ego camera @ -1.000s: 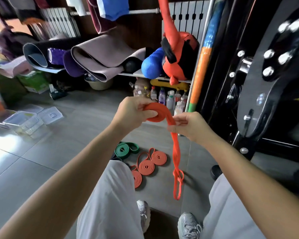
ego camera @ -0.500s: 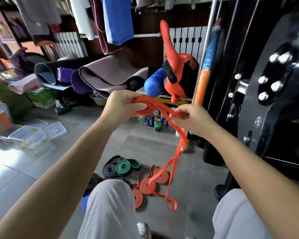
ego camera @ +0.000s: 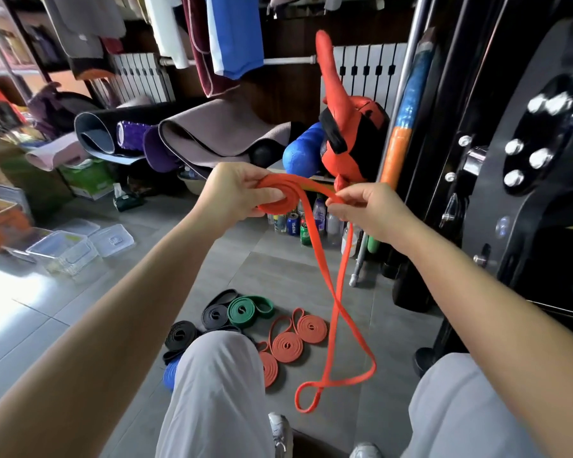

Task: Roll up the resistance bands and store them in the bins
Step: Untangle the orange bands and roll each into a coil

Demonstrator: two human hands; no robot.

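Orange resistance band [ego camera: 325, 276] partly coiled flat between your hands, its free length hanging twisted to a loop near the floor, rolled bands on the floor [ego camera: 291, 279] ahead of you: three orange coils [ego camera: 286, 347], green coil [ego camera: 242, 310], black coils [ego camera: 196, 325], blue coil [ego camera: 170, 373], clear bins [ego camera: 63, 249] far left.

We note an orange-red band [ego camera: 315, 246] pinched in the left hand [ego camera: 235, 193] and the right hand [ego camera: 368, 213]. On the grey tiled floor [ego camera: 295, 266] lie coiled bands: three orange ones [ego camera: 286, 347], one green [ego camera: 242, 310], two black [ego camera: 214, 317], and a blue one [ego camera: 170, 373] peeking past pale grey trousers [ego camera: 219, 391]. Clear bins [ego camera: 63, 249] sit left. Behind, we log a blue roller [ego camera: 300, 153], a red-and-black bag [ego camera: 348, 137] and a purple mat [ego camera: 131, 135].
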